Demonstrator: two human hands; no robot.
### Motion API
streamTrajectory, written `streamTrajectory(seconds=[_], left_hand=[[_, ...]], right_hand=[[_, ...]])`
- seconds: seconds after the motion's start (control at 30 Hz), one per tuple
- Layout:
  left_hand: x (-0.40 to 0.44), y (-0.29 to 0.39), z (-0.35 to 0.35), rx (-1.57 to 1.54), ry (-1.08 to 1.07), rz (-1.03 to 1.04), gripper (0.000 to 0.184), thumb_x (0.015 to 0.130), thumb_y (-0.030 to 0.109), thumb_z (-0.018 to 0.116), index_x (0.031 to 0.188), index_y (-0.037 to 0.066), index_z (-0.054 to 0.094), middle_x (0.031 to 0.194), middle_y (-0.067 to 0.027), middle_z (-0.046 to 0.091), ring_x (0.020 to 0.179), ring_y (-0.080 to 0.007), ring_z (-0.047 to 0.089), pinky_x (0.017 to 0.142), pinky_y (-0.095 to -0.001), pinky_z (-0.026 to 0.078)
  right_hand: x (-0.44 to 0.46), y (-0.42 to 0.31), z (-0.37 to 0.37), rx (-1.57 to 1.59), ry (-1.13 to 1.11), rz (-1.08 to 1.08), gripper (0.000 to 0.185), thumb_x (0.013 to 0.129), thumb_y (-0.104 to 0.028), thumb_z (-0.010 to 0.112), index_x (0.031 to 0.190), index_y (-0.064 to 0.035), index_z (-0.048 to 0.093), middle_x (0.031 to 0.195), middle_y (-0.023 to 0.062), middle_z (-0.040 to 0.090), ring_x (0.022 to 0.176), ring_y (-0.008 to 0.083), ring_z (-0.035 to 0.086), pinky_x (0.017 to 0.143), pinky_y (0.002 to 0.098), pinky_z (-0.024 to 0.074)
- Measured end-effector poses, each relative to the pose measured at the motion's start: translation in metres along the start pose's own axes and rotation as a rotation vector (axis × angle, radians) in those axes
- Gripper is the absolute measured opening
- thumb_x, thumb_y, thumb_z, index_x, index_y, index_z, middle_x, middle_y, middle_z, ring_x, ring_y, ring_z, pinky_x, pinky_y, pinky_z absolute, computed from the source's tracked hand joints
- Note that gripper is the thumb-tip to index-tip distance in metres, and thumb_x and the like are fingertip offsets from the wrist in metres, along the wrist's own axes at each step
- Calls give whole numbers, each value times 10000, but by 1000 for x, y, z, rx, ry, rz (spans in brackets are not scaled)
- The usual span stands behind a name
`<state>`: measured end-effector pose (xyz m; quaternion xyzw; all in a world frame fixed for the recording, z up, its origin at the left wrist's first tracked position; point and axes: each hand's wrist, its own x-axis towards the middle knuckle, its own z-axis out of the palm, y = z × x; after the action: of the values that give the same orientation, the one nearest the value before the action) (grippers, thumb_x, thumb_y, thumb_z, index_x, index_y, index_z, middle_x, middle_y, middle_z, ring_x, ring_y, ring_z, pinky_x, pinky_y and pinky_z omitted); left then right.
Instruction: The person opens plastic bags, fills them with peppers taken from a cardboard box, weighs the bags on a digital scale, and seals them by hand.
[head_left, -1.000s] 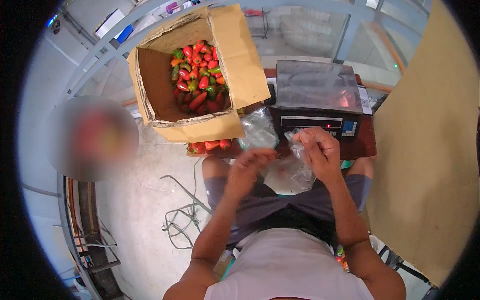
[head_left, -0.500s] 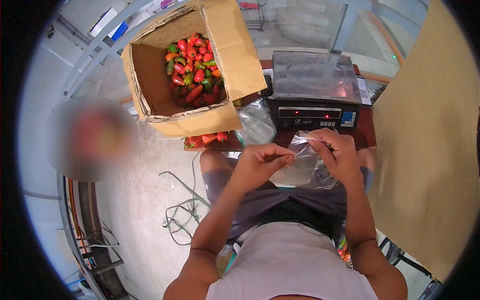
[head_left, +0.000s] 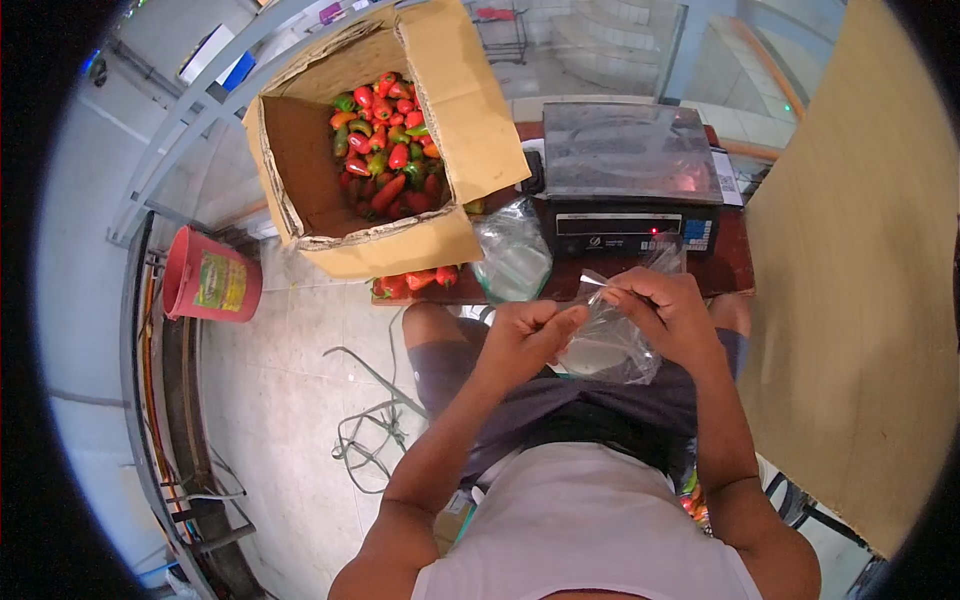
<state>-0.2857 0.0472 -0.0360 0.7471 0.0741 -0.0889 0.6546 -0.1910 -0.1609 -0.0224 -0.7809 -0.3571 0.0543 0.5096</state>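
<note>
A clear plastic bag (head_left: 612,352) hangs crumpled over my lap, between my two hands. My right hand (head_left: 668,312) pinches its upper edge between thumb and fingers, with some loose film standing up behind the knuckles. At the bag's left side, my left hand (head_left: 522,340) is closed, thumb pressed against the curled fingers on the film's edge. Just beyond my left hand, a bundle of clear plastic bags (head_left: 513,250) lies on the table. The digital scale (head_left: 630,165) stands behind my right hand, a red light showing on its front.
An open cardboard box (head_left: 385,258) of red and green peppers (head_left: 385,150) stands at the table's left, with more peppers (head_left: 420,280) below its front edge. A pink bucket (head_left: 225,285) and tangled green strap (head_left: 365,440) are on the left. A tan panel (head_left: 850,280) rises on the right.
The bag's film has shifted and now spreads up behind my right hand. My left hand has turned and closed, moving slightly lower. The view has shifted slightly.
</note>
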Motion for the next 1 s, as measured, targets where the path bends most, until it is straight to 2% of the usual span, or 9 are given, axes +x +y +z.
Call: streamTrajectory(seconds=[0.1,0.23,0.33,0.43,0.53,0.6,0.7,0.9,1.0], left_hand=[[4,-12,3,-151,-13,133,165,951,100,679,834,-4,732,737,-11,697,664,-63,614,624,-214,498],[-1,-13,-8,-220,-133,42,76,924,71,702,909,7,741,774,-25,707,690,-59,624,628,-211,494],[-1,-10,2,-305,-128,-9,40,873,35,751,848,12,730,755,-33,713,685,-68,649,614,-207,507],[0,-24,9,-277,32,80,94,828,10,787,798,26,699,758,-35,710,707,-68,655,609,-209,507],[2,-28,21,-175,101,115,178,790,3,813,744,35,644,735,-17,680,680,-63,631,608,-216,504],[7,-35,27,-88,150,209,222,777,2,815,719,32,602,730,-5,652,658,-61,612,624,-221,502],[7,-45,20,-357,98,84,281,760,-13,819,708,83,559,697,25,597,623,-57,555,574,-229,478],[9,-76,14,-542,98,72,172,884,-10,675,786,70,557,828,-45,667,681,-107,645,597,-243,531],[9,-67,15,-762,329,-128,159,929,4,617,814,84,543,805,-42,646,698,-123,657,602,-246,528]], right_hand=[[2,3,-3,-7,-6,1,121,916,-97,692,997,-7,706,877,117,730,723,170,690,660,271,520],[2,12,4,-30,-51,-4,130,900,-99,712,999,-14,703,902,114,727,701,158,676,638,274,514],[5,18,14,-148,196,-28,188,890,-202,733,987,-41,713,884,102,716,754,224,697,665,315,522],[-9,17,13,-12,386,90,165,861,-129,768,989,-40,713,892,64,706,719,124,632,631,252,478],[-17,-5,21,105,-45,109,165,871,-150,768,967,-35,701,844,27,682,748,87,598,641,238,458],[-24,9,28,266,-63,283,165,905,-187,742,916,-32,686,838,3,665,746,78,578,647,240,459],[-28,20,29,502,-43,382,173,940,-218,702,917,-47,684,861,11,675,747,93,595,663,247,475],[-35,40,52,1105,45,480,177,995,-248,633,1014,-74,612,864,-14,639,789,72,602,694,244,522],[-33,43,55,1459,159,494,157,996,-234,627,1019,-86,580,882,-11,631,770,64,610,710,240,535]])
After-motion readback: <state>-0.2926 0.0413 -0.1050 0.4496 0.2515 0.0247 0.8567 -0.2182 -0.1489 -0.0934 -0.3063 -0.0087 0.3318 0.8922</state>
